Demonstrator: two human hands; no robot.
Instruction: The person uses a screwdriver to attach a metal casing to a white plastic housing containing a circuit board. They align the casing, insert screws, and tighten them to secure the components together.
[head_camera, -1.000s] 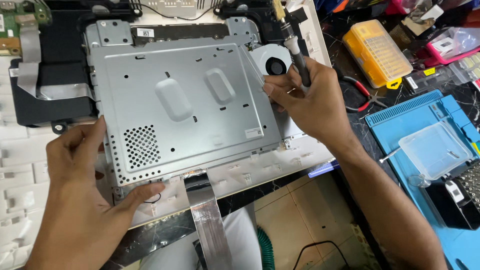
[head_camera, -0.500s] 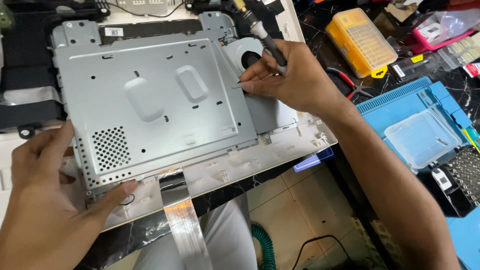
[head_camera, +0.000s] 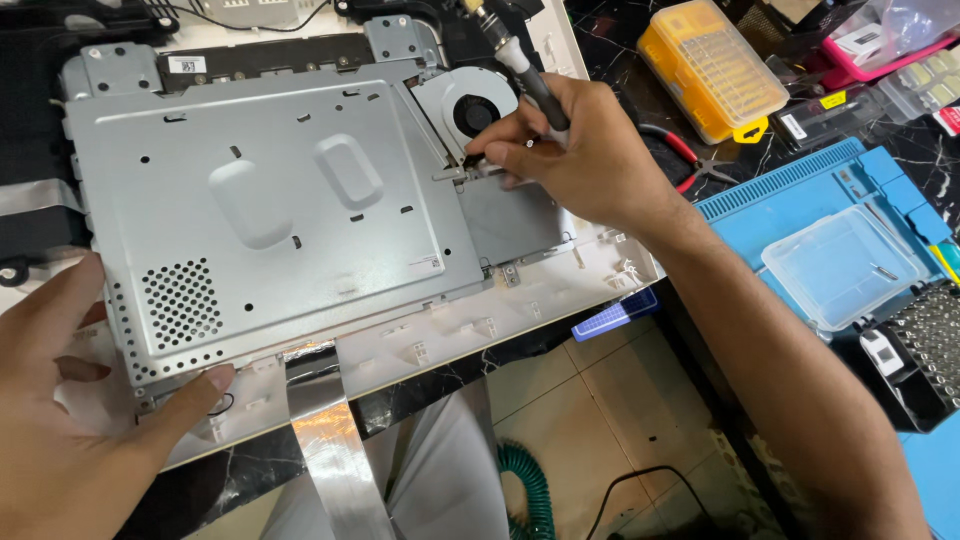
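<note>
A large grey metal shield plate (head_camera: 270, 210) covers the inside of a white computer chassis (head_camera: 560, 275) lying flat on the bench. My left hand (head_camera: 70, 410) rests on the plate's near left corner, thumb on its edge, fingers spread. My right hand (head_camera: 570, 150) holds a black-handled screwdriver (head_camera: 530, 80) and touches the plate's right edge beside the round cooling fan (head_camera: 470, 105). A silver flat ribbon cable (head_camera: 330, 450) hangs off the chassis's near edge.
To the right lie a yellow bit case (head_camera: 715, 65), red-handled pliers (head_camera: 690, 160), a blue work mat (head_camera: 810, 200) with a clear plastic box (head_camera: 845, 265) and a black screw tray (head_camera: 925, 345). A green coiled cable (head_camera: 530, 490) lies on the tiled floor below.
My right hand has slid down and left from the fan's right side to the plate's right edge by the fan. My left hand has stayed on the near left corner.
</note>
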